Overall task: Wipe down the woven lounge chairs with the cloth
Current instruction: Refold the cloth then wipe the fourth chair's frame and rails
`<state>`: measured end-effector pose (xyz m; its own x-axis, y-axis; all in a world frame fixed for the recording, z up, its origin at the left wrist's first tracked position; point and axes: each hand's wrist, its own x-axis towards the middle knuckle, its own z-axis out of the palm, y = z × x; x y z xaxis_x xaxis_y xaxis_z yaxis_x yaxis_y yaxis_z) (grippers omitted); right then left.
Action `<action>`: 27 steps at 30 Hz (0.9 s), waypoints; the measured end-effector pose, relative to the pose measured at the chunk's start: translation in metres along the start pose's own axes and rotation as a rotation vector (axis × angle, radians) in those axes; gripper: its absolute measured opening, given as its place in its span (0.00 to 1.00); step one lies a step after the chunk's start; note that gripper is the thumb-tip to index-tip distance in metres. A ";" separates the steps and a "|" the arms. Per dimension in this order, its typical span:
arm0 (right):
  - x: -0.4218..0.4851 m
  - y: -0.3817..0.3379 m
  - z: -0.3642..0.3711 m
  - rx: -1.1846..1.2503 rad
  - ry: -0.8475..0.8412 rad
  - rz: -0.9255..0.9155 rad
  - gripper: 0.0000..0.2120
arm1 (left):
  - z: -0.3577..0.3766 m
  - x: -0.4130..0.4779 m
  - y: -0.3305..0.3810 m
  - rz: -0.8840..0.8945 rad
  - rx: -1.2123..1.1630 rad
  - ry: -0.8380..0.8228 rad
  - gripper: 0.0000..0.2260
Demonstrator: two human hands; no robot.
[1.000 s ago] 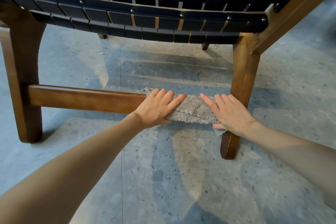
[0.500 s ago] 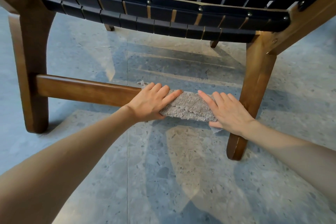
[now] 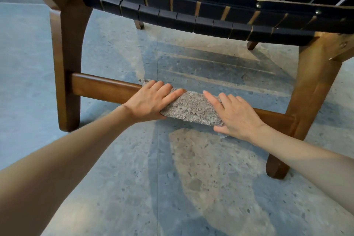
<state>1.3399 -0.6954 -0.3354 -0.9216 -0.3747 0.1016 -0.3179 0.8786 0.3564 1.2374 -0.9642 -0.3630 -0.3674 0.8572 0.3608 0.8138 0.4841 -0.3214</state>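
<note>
- Across the low wooden crossbar (image 3: 107, 87) of the woven lounge chair (image 3: 191, 5), a grey cloth (image 3: 191, 107) is draped.
- Left hand (image 3: 149, 101): fingers are laid straight and pressed on the cloth's left end.
- Right hand (image 3: 235, 115): fingers are laid straight and pressed on its right end.
</note>
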 end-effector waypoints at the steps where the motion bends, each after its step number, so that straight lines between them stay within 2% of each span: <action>1: 0.007 -0.006 0.000 0.010 0.012 -0.005 0.56 | -0.001 -0.006 -0.006 -0.009 0.002 -0.002 0.32; 9: 0.058 -0.054 -0.009 0.109 0.091 -0.045 0.53 | -0.011 -0.056 -0.051 -0.103 0.038 -0.128 0.34; 15: 0.099 -0.094 -0.023 0.075 0.041 -0.065 0.52 | -0.020 -0.092 -0.080 -0.223 0.041 -0.209 0.41; 19: 0.133 -0.131 -0.036 0.065 0.023 -0.103 0.47 | -0.025 -0.117 -0.097 -0.331 0.065 -0.226 0.42; 27: 0.185 -0.183 -0.056 0.148 -0.002 -0.028 0.40 | -0.028 -0.131 -0.099 -0.434 0.114 -0.252 0.40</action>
<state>1.2404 -0.9423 -0.3301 -0.9122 -0.3993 0.0918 -0.3728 0.9019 0.2182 1.2175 -1.1297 -0.3538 -0.7692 0.5817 0.2643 0.5131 0.8089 -0.2870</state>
